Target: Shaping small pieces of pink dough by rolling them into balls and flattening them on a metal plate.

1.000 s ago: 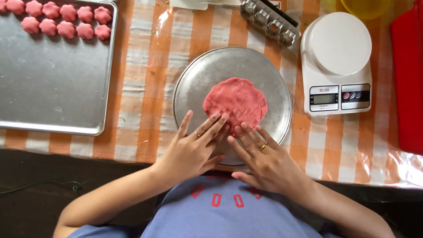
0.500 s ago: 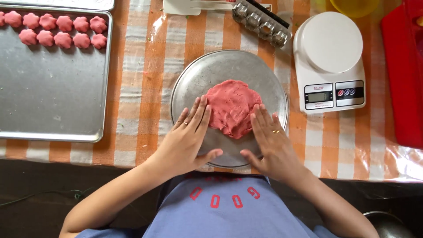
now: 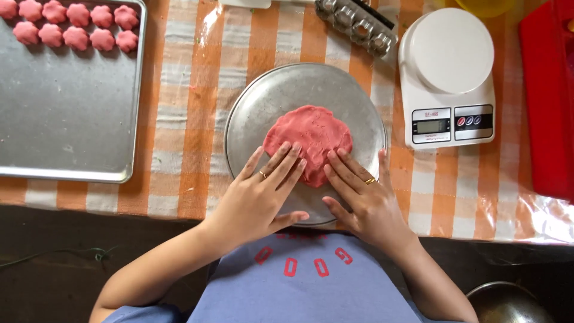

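Head view: both hands flat on a disc of pink dough [image 3: 311, 137] that lies on a round metal plate [image 3: 263, 101], mid-table, near the front edge of the tabletop; left hand [image 3: 260, 194] has fingers spread, tips on the dough's near-left rim, nothing gripped, palm open & pressing; right hand [image 3: 365, 200] likewise open, fingertips on the near-right rim, ring on one finger, thumb off to the side over the plate rim; neither hand closes on anything.

Dough surface shows finger dents, edge uneven; judging from that, the pressing would go best w/ even pressure from the finger pads, working round the rim so thickness stays uniform, keeping the disc centred & clear of the plate edge; plate itself sits loose on the checked orange-white cloth [image 3: 179, 119], so pushing straight down rather than forward should stop it sliding.

Left back corner: metal baking tray [image 3: 72, 119] w/ two rows of small pink flower-shaped pieces [image 3: 75, 27] at its far edge; right of the plate, just beside it, a white kitchen scale [image 3: 448, 78]; behind the plate a metal mould strip [image 3: 356, 21]; red board [image 3: 547, 96] at the right edge.
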